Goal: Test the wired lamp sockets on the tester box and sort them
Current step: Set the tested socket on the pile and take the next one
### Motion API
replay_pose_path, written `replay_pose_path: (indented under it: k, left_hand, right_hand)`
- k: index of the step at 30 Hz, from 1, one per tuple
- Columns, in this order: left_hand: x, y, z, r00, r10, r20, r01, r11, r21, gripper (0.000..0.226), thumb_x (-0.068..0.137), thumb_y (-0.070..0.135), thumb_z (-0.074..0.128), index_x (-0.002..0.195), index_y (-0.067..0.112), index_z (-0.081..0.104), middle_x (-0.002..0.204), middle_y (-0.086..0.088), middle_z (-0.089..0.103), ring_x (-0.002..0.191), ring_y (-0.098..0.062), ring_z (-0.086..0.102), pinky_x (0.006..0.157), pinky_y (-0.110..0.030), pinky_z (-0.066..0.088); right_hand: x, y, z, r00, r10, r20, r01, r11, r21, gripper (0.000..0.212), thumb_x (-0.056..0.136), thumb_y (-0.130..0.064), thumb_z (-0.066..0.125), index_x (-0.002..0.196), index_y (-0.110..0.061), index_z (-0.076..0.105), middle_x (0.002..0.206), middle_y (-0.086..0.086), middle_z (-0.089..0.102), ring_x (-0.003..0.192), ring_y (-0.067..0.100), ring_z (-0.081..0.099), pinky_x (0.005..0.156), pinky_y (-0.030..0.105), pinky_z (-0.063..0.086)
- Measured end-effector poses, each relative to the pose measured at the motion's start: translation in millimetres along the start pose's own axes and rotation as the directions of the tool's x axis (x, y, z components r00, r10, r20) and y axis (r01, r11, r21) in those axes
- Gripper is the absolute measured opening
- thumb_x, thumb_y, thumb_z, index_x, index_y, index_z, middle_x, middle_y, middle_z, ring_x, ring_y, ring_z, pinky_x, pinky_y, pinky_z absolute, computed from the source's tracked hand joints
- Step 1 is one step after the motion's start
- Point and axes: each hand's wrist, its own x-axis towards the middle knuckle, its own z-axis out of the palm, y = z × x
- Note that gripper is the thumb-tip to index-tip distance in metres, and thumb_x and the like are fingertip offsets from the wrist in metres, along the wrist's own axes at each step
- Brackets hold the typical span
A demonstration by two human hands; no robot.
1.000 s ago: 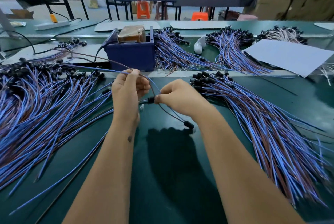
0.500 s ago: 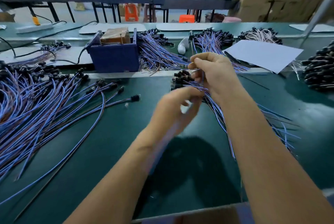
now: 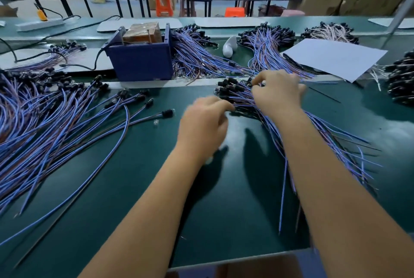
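Now, step: both hands at the right-hand bundle of wired sockets (image 3: 257, 102), apparently picking the next piece for test.
Right hand (image 3: 277, 91): over the socket end of the bundle, fingers curled down among the black heads; what exactly is in its grip, cannot tell.
Left hand (image 3: 203, 123): motion-blurred, fingertips at the near edge of the same bundle; whether its grip has closed on a wire, cannot tell.
Location: untested-looking bundle lies on the green counter (image 3: 224, 199), right of centre; tester box (image 3: 140, 62) stands behind, well apart from both hands.
Sorted pile (image 3: 51, 120): fanned out on the left, heads toward the box.
Loose item: small clear bulb (image 3: 156, 123) near one stray socket, position only.
Handling (judgement): each piece light; wires limp, likely to tangle with neighbours; black socket head is the rigid part.
Hold point (judgement): pinch the head, draw out along the wire direction.
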Motion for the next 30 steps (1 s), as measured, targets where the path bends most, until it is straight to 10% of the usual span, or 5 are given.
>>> replay_pose_path:
  k: [8,24,30]
  left_hand:
    - [-9.7,-90.4,-48.5,0.711,-0.69,-0.139,0.693,0.651,0.311,0.043,0.092,0.025,0.051,0.135,0.021,0.054,0.14,-0.014,0.046,0.125,-0.036,0.035,0.099,-0.041,0.031]
    - [-7.7,-97.4,-45.4,0.76,-0.637,-0.133,0.649,0.731,0.211,0.031,0.089,0.017,0.052,0.105,0.036,0.069,0.123,0.004,0.059,0.116,-0.03,0.041,0.087,-0.036,0.028]
    - [-5.5,-89.1,-45.3,0.813,-0.499,-0.299,0.552,0.825,0.123,0.021,0.088,0.018,0.056,0.104,0.024,0.069,0.112,0.0,0.062,0.11,-0.027,0.047,0.087,-0.034,0.035]
  right_hand:
    - [-30.2,-103.5,67.0,0.891,-0.4,0.213,0.276,0.852,0.446,0.047,0.086,0.003,0.045,0.125,-0.018,0.061,0.135,0.008,0.051,0.125,0.026,0.045,0.104,0.036,0.037]
    - [-47.1,-125.1,115.3,0.889,-0.445,0.108,0.435,0.894,0.105,0.027,0.096,-0.021,0.045,0.111,-0.018,0.067,0.111,0.008,0.059,0.107,0.031,0.049,0.083,0.037,0.036]
    - [-49.3,-122.1,110.2,0.956,-0.288,0.057,0.265,0.929,0.259,0.021,0.096,-0.021,0.045,0.103,-0.012,0.063,0.109,0.009,0.06,0.105,0.031,0.051,0.087,0.04,0.04]
